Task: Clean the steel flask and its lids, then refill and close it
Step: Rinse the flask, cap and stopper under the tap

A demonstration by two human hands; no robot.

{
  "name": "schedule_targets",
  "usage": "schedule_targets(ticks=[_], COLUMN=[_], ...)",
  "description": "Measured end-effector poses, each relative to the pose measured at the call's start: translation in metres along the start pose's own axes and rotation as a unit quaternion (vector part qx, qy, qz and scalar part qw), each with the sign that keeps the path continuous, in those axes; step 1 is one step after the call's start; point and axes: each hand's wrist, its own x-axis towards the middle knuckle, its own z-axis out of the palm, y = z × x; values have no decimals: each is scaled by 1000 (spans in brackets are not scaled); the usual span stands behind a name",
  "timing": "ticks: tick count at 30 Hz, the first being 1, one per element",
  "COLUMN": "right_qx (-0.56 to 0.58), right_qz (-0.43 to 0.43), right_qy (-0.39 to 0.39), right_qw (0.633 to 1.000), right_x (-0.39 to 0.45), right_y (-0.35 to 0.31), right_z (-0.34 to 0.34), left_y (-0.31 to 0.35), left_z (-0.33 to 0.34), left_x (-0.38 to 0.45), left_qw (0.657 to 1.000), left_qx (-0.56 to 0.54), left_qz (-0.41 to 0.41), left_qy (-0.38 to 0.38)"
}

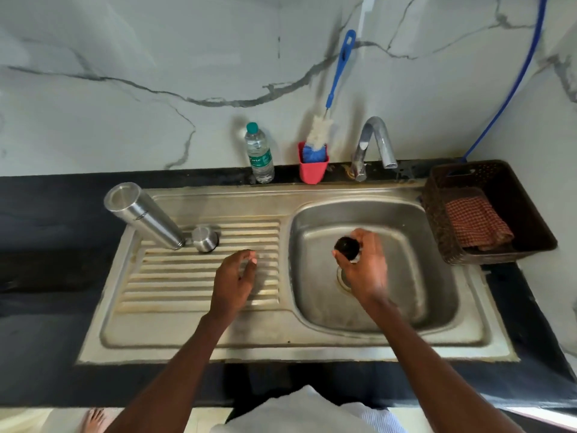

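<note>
The steel flask (142,213) stands mouth-down on the ribbed drainboard (199,295) at its far left corner. Beside its lower end sits the steel outer lid (205,238), dome up. My right hand (363,265) hovers over the sink basin (424,245), shut on a small black inner lid (346,246) held between thumb and fingers. My left hand (234,278) hangs above the drainboard with loosely curled fingers and nothing in it, a short way to the right of the steel lid.
Against the back wall stand a plastic water bottle (259,154), a red holder (313,168) with a blue-handled bottle brush (335,79), and the tap (376,142). A brown basket (487,210) with a checked cloth (476,221) sits right of the sink.
</note>
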Motion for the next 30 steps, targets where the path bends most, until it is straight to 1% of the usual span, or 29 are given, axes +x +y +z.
schedule_targets(ticks=[1, 4, 6, 7, 11, 13, 14, 16, 19, 23, 26, 30], right_qx=[-11, -33, -28, -18, 37, 68, 81, 85, 76, 37, 11, -19], right_qz=[23, -3, 50, 74, 49, 43, 42, 34, 37, 15, -29, -42], right_qy=[-19, -50, -83, -86, -115, -126, -130, -136, -136, -159, -153, -157], right_qw=[999, 998, 995, 993, 991, 989, 987, 987, 987, 986, 988, 987], right_x=[-7, -14, -15, -15, -14, -15, -15, -18, -23, -24, -18, -7], right_y=[3, 1, -9, -13, -55, -78, -88, -105, -124, -138, -143, -146], right_z=[9, 28, 35, 38, 70, 92, 106, 134, 168, 196, 211, 225], left_y=[-3, -20, -34, -39, -63, -75, -80, -89, -100, -107, -104, -102], left_z=[-6, -27, -43, -49, -82, -94, -98, -102, -105, -111, -114, -118], left_x=[-4, -13, -19, -21, -19, -14, -10, -4, -2, 3, 5, 6], left_qw=[1000, 996, 992, 989, 972, 959, 952, 930, 907, 890, 880, 875], left_qx=[17, 77, 111, 129, 221, 271, 293, 347, 412, 452, 471, 481], left_qz=[7, 30, 29, 22, -10, -40, -68, -114, -79, -47, -34, -16], left_qy=[5, 45, 60, 65, 80, 72, 63, 32, -16, -35, -53, -57])
